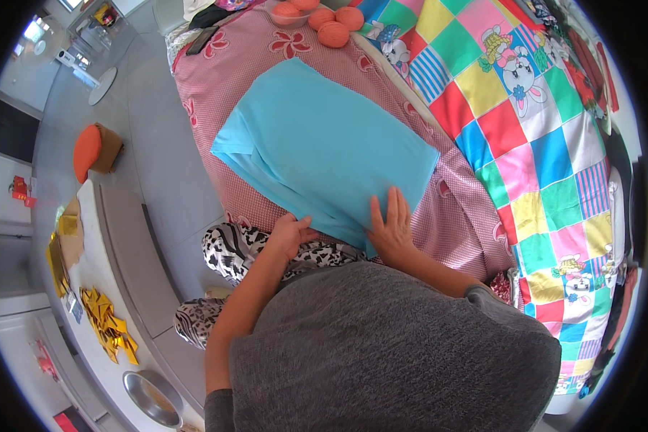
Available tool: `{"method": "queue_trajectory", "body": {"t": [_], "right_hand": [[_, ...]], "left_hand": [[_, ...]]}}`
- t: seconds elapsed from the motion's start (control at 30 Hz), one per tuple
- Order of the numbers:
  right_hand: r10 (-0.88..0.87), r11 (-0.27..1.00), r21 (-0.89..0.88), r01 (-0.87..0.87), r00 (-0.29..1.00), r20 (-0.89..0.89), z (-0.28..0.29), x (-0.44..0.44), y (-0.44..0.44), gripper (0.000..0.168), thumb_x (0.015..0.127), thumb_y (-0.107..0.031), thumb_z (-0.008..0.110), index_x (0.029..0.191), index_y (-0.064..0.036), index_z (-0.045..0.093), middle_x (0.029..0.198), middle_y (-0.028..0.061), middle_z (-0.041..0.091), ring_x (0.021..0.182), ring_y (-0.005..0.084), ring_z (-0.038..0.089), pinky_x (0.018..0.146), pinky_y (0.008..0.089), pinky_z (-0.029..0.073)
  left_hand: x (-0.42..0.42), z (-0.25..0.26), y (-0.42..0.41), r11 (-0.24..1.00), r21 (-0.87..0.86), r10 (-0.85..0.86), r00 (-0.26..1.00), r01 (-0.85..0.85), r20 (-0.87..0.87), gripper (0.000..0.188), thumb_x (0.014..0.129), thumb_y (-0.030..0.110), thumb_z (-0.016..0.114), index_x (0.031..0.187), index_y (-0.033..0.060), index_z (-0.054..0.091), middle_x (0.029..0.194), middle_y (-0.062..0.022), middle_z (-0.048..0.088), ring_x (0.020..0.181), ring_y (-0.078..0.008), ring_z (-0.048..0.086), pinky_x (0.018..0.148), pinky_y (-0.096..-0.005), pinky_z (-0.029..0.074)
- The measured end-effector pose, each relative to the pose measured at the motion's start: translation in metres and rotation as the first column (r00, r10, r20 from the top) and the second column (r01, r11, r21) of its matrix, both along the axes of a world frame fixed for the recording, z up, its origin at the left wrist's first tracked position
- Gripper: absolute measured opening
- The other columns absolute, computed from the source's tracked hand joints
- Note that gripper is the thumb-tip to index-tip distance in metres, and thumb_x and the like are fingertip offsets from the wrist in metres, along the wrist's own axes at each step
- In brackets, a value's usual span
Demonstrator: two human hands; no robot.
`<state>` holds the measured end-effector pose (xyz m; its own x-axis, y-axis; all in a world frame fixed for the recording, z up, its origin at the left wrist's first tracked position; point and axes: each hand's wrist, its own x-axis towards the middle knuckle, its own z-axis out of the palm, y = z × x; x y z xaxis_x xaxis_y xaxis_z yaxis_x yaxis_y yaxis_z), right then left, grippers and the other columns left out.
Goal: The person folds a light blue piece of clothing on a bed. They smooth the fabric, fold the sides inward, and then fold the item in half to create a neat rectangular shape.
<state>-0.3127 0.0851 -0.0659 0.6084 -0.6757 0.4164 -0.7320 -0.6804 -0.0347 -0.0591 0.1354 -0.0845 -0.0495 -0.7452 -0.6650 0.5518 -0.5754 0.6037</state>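
A light blue folded cloth, perhaps a garment, lies on a pink patterned bed cover before me. My right hand rests flat on its near right part with the fingers spread. At its near left edge is my left hand, thumb towards the cloth and fingers partly curled; whether it pinches the edge cannot be told. The cloth has layers showing along its left and near edges, with a folded corner at the left.
Orange balls, some in a clear bowl, sit at the far edge beside a dark phone-like object. A checkered quilt covers the right. At left are an orange-topped stool, a counter with gold strips and a metal bowl.
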Motion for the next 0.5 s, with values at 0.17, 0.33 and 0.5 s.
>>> {"method": "queue_trajectory", "body": {"t": [0.17,0.33,0.5], "right_hand": [[-0.017,1.000,-0.002,0.017,0.999,-0.038,-0.013,-0.033,0.018,0.100,0.065,-0.024,0.083,0.144,-0.004,0.025,0.143,0.0380,0.016,0.130,0.0553,0.027,0.103,0.0612,0.031],[0.013,0.966,0.257,-0.044,0.993,0.122,0.008,-0.044,0.011,0.117,0.057,-0.012,0.088,0.147,-0.005,0.014,0.144,0.0402,0.008,0.131,0.0612,0.022,0.103,0.0625,0.033],[0.052,0.973,0.203,-0.109,0.962,0.270,0.006,-0.048,-0.005,0.119,0.055,-0.002,0.086,0.148,-0.004,0.012,0.146,0.0374,0.006,0.134,0.0566,0.022,0.103,0.0575,0.038]], "left_hand": [[-0.012,0.010,-0.002,0.997,0.080,0.015,1.000,-0.013,-0.017,0.043,0.092,0.019,0.062,0.123,-0.0067,0.048,0.123,-0.0225,0.055,0.114,-0.0366,0.054,0.100,-0.0487,0.043],[-0.040,0.003,-0.011,0.977,0.053,-0.208,0.978,0.208,-0.012,0.046,0.091,0.023,0.065,0.118,-0.0096,0.048,0.116,-0.0215,0.058,0.110,-0.0349,0.057,0.098,-0.0459,0.045],[-0.051,-0.009,-0.020,0.961,0.104,-0.266,0.958,0.255,0.106,0.041,0.090,0.017,0.064,0.118,-0.0086,0.049,0.111,-0.0207,0.059,0.101,-0.0322,0.059,0.091,-0.0427,0.049]]}}
